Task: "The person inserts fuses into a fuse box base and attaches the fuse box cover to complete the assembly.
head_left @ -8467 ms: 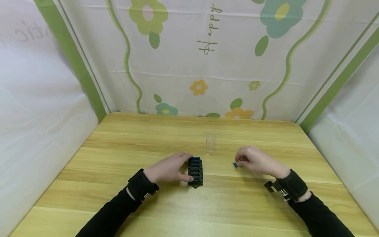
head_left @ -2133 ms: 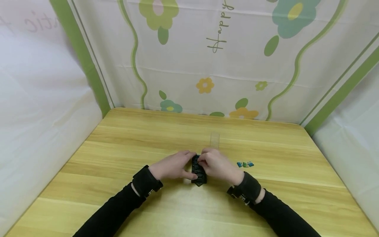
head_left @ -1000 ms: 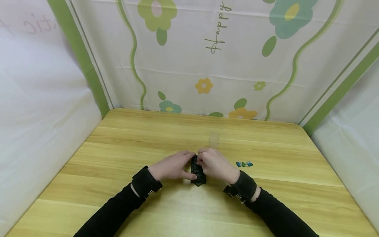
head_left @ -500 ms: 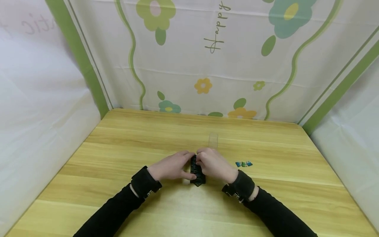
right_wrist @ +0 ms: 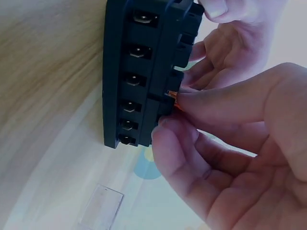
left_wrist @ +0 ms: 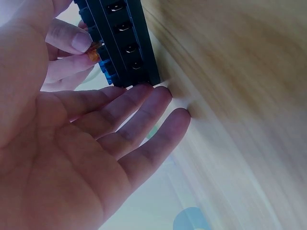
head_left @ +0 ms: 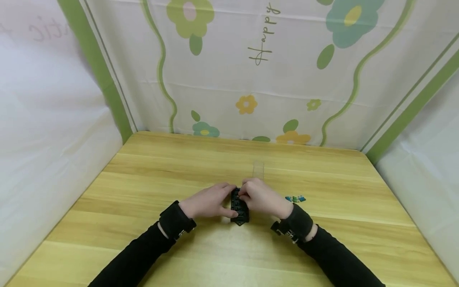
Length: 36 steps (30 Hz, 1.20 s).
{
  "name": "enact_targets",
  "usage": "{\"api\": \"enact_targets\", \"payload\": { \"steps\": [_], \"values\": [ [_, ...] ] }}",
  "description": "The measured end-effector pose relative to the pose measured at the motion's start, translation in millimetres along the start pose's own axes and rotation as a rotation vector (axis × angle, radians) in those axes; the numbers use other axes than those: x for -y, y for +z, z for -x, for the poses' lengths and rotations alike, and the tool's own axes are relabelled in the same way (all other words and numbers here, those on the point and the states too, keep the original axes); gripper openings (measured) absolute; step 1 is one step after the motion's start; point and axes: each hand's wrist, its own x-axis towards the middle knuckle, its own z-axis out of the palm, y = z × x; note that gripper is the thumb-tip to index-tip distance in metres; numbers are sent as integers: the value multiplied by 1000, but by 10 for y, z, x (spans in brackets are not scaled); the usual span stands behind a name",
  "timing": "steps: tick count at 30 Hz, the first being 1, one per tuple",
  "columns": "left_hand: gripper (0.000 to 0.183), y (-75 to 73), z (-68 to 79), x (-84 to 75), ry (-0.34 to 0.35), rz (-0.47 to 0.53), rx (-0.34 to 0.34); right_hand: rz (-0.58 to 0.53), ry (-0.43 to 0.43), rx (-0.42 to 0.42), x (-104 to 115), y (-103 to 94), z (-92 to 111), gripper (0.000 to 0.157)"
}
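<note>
A black fuse box (head_left: 239, 213) with a row of slots lies on the table; metal terminals line its side in the wrist views. My left hand (head_left: 209, 200) steadies it, thumb at the near end, fingertips at the far end. In the left wrist view, blue fuses (left_wrist: 109, 72) sit in the end slots. My right hand (head_left: 265, 199) pinches a small orange blade fuse (right_wrist: 174, 98) between thumb and forefinger, its metal prong at a slot on top of the box. Fingers cover most of this fuse.
Several small blue and green blade fuses (head_left: 295, 199) lie in a short row on the table, right of my right hand. Behind that hand lies a clear plastic cover (head_left: 258, 170). White printed fabric (head_left: 215, 79) closes off the back and sides of the table.
Earlier my right hand was at the loose fuses on the right; it has since come left to the fuse box with the orange one. Over the last second it shifts only slightly.
</note>
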Motion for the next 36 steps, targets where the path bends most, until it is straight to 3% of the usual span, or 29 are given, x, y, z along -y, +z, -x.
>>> {"api": "enact_targets", "payload": {
  "steps": [4,15,36],
  "values": [
    [87,2,-3,1,-5,-1,2,10,10,-9,2,0,5,15],
    [86,1,-2,-14,21,-16,-15,194,8,-29,27,25,17,22],
    [75,1,-15,-13,37,17,-16,151,-9,-41,0,53,-45,33]
  ]
}}
